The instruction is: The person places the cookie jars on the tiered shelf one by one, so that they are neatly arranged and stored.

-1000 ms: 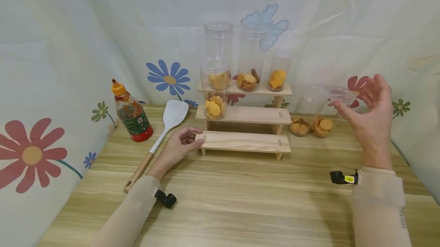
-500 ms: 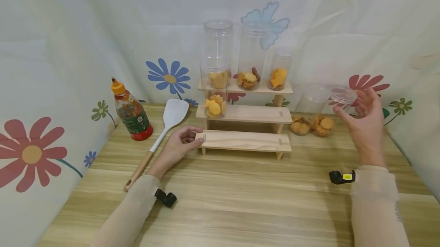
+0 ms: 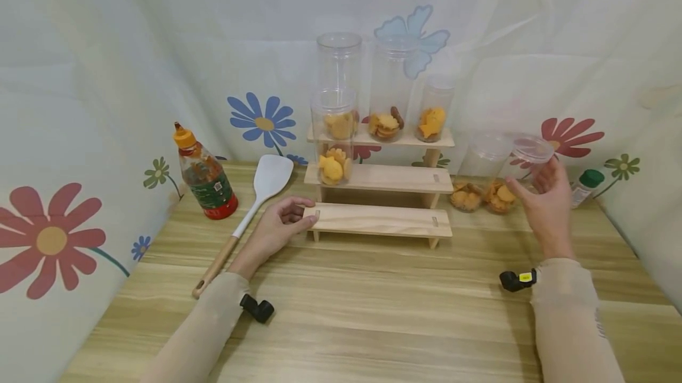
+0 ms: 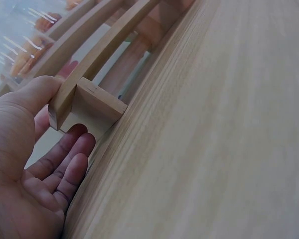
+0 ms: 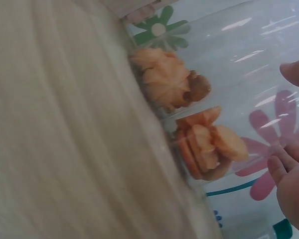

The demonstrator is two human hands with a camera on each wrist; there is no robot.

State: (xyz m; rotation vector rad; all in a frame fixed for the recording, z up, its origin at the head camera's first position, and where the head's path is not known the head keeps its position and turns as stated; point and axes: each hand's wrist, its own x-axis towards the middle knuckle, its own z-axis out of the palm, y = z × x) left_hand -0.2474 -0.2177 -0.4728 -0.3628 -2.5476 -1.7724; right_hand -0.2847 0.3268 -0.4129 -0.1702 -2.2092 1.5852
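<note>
My left hand (image 3: 274, 226) pinches the left end of the lowest step of a three-tier wooden display shelf (image 3: 378, 217). In the left wrist view its thumb lies against the board's end, and the other fingers (image 4: 72, 172) curl loosely below. My right hand (image 3: 549, 208) is around the upper part of a clear jar of cookies (image 3: 499, 195), thumb in front and fingers at its right side. This jar stands upright on the table, right of the shelf. Another cookie jar (image 3: 466, 196) stands against its left side. In the right wrist view both jars' cookies (image 5: 209, 147) show.
Three clear jars, one a tall jar (image 3: 386, 125), stand on the top step, and a further jar (image 3: 333, 167) on the middle step's left end. A sauce bottle (image 3: 208, 182) and a white spatula (image 3: 272, 179) are at left. A green-capped bottle (image 3: 588, 182) stands behind my right hand.
My right hand has moved left and down to the right-hand cookie jar, bringing the green-capped bottle into view. My left hand has stayed at the shelf. The jars stand where they were.
</note>
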